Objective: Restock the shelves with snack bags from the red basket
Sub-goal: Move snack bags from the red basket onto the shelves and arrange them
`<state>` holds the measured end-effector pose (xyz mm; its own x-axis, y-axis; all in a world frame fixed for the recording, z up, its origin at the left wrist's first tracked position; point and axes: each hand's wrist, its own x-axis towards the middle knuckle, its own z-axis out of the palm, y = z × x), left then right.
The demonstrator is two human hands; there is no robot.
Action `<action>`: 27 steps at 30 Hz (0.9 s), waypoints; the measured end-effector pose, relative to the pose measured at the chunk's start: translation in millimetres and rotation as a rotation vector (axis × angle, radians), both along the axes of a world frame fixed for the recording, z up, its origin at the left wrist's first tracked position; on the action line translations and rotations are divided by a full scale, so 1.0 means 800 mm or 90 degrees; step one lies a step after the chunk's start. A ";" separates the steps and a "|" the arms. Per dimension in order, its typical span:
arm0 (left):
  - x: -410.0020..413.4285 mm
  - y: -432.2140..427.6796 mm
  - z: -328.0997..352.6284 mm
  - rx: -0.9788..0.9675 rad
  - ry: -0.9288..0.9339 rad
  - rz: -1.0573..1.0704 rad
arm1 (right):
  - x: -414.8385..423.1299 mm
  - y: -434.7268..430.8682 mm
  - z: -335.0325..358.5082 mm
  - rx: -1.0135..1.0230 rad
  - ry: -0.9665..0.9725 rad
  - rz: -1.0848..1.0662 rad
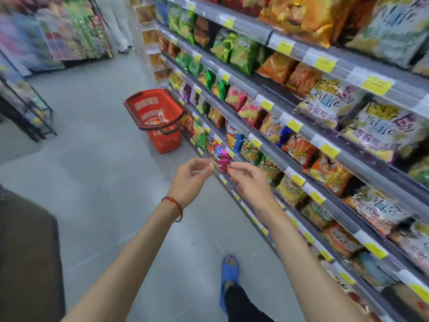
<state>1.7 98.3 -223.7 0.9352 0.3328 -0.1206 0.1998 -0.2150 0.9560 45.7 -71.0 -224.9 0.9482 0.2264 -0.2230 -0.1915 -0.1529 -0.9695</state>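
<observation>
On the near side of the red basket [167, 140], my left hand [192, 180] and right hand [249, 184] each pinched an edge of a pink snack bag [220, 159] in curled fingers [246, 169], close against the shelves [355, 162]; more bags [154, 122] lay in the basket, so I judged restocking unfinished.

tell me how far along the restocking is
Done: the shelves look mostly filled with bags. In hand: the left hand and right hand pinch a pink snack bag in front of a lower shelf, not yet placed. Left: the red basket on the floor has at least one basket bag inside to shelve.
</observation>
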 end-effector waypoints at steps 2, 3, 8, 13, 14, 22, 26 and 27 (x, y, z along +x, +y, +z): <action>0.030 0.036 -0.012 0.005 0.019 0.018 | 0.041 0.038 -0.014 0.002 0.010 0.016; 0.047 0.055 -0.017 0.010 0.025 0.027 | 0.064 0.057 -0.020 0.004 0.015 0.026; 0.143 0.136 -0.033 0.017 0.055 0.089 | 0.180 0.146 -0.041 0.018 0.052 0.057; 0.225 0.207 -0.051 -0.006 0.091 0.140 | 0.284 0.228 -0.059 0.015 0.087 0.086; 0.238 0.221 -0.054 -0.015 0.099 0.153 | 0.301 0.244 -0.062 0.009 0.097 0.089; 0.354 0.379 -0.095 -0.064 0.124 0.214 | 0.429 0.404 -0.084 -0.006 0.151 0.122; 0.424 0.465 -0.115 -0.061 0.139 0.204 | 0.491 0.489 -0.099 -0.014 0.161 0.109; 0.444 0.490 -0.120 -0.062 0.142 0.199 | 0.507 0.513 -0.103 -0.016 0.165 0.099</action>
